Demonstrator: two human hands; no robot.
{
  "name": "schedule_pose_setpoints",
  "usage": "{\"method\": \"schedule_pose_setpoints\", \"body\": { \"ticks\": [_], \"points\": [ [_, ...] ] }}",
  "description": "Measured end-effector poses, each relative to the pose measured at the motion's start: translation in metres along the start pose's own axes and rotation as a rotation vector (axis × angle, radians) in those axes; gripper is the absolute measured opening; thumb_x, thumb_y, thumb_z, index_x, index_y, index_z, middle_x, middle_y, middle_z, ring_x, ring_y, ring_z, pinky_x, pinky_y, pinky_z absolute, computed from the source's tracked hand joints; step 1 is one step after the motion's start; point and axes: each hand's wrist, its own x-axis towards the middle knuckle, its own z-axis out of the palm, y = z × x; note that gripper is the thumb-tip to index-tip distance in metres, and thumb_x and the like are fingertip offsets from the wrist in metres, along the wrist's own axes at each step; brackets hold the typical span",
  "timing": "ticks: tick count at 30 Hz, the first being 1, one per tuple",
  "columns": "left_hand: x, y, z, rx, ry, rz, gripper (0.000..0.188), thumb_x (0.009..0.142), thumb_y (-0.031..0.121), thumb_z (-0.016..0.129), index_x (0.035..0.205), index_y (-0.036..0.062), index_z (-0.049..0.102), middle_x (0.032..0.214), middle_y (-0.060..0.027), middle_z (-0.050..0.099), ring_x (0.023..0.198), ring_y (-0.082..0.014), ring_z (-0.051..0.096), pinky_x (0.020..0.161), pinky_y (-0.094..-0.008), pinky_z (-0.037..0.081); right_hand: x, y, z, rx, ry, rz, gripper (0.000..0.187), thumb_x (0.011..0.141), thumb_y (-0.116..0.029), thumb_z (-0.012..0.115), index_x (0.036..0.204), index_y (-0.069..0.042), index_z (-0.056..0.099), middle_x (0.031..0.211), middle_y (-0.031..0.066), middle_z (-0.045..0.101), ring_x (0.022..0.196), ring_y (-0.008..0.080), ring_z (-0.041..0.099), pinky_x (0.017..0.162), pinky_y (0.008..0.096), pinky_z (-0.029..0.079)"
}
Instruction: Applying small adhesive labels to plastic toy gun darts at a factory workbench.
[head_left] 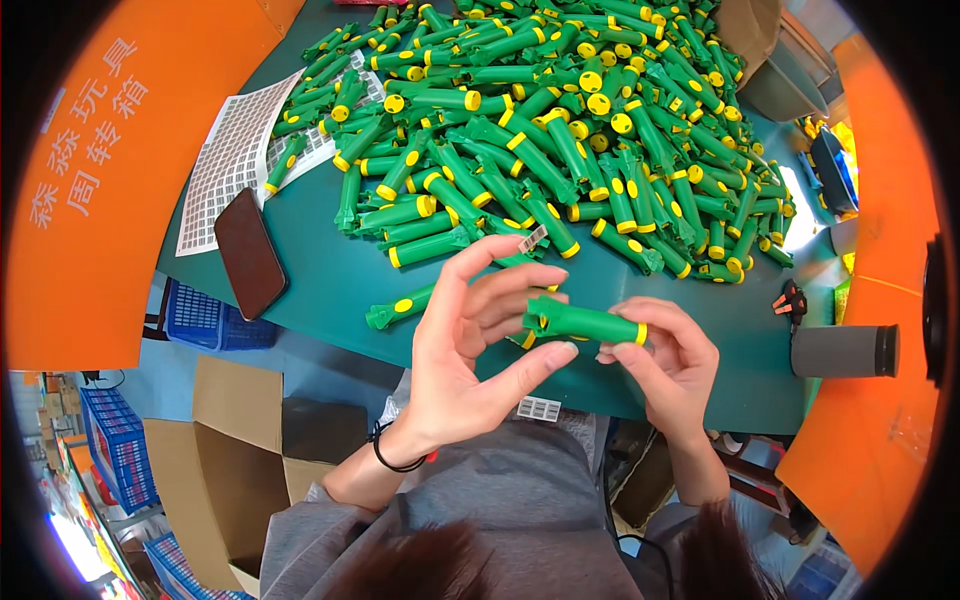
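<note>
In front of my body, a green plastic tube with a yellow end cap (590, 324) is gripped by my right hand (675, 365), thumb and fingers closed around the capped end. My left hand (475, 350) is open beside the tube's other end, its thumb just below it and fingers spread behind. A small printed sticker (533, 240) clings to the left index fingertip. Another green tube (400, 305) lies on the table left of that hand. A small piece of sticker sheet (539, 408) is at the table's near edge.
A large heap of green tubes (520, 140) covers the far table. White sticker sheets (225, 165) and a dark phone (250, 255) lie at the left. A grey cylinder (845, 351) and orange-handled scissors (790, 300) are at the right. An open cardboard box (230, 400) stands lower left.
</note>
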Motion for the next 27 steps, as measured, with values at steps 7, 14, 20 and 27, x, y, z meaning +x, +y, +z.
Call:
{"method": "schedule_pose_setpoints", "body": {
  "ticks": [7, 14, 20, 27],
  "points": [
    [-0.007, -0.004, -0.008, 0.016, -0.040, 0.010, 0.067, 0.083, -0.010, 0.071, 0.137, 0.0025, 0.034, 0.120, -0.0205, 0.063, 0.112, -0.0247, 0.064, 0.096, -0.0359, 0.053, -0.008, 0.001, 0.017, 0.068, 0.112, -0.043, 0.031, 0.083, 0.010, 0.068, 0.113, 0.007, 0.060, 0.118, 0.0198, 0.059, 0.100, 0.0245, 0.064, 0.082, 0.0353, 0.059],
    [-0.006, 0.015, -0.007, 0.294, -0.014, 0.068, 0.020, 0.081, 0.002, 0.073, 0.099, 0.0027, 0.065, 0.127, -0.0187, 0.062, 0.129, -0.0260, 0.049, 0.109, -0.0447, 0.036, -0.008, 0.013, 0.013, -0.193, 0.091, -0.251, 0.036, 0.083, 0.016, 0.067, 0.118, 0.008, 0.061, 0.124, 0.0194, 0.057, 0.112, 0.0254, 0.062, 0.091, 0.0361, 0.060],
    [-0.003, 0.014, 0.005, 0.385, -0.051, 0.016, 0.009, 0.081, 0.005, 0.076, 0.087, 0.0032, 0.071, 0.123, -0.0136, 0.066, 0.120, -0.0244, 0.056, 0.105, -0.0390, 0.038, -0.008, 0.007, 0.023, -0.297, 0.105, -0.299, 0.037, 0.081, 0.016, 0.069, 0.116, 0.008, 0.063, 0.122, 0.0188, 0.060, 0.110, 0.0248, 0.064, 0.091, 0.0346, 0.061],
    [-0.003, 0.013, 0.010, 0.373, -0.033, -0.037, 0.009, 0.082, 0.006, 0.076, 0.088, 0.0028, 0.071, 0.121, -0.0142, 0.066, 0.117, -0.0230, 0.057, 0.103, -0.0382, 0.040, -0.009, 0.005, 0.027, -0.371, 0.129, -0.320, 0.036, 0.081, 0.016, 0.069, 0.116, 0.010, 0.063, 0.119, 0.0186, 0.062, 0.106, 0.0242, 0.066, 0.089, 0.0334, 0.061]
  ]
}}
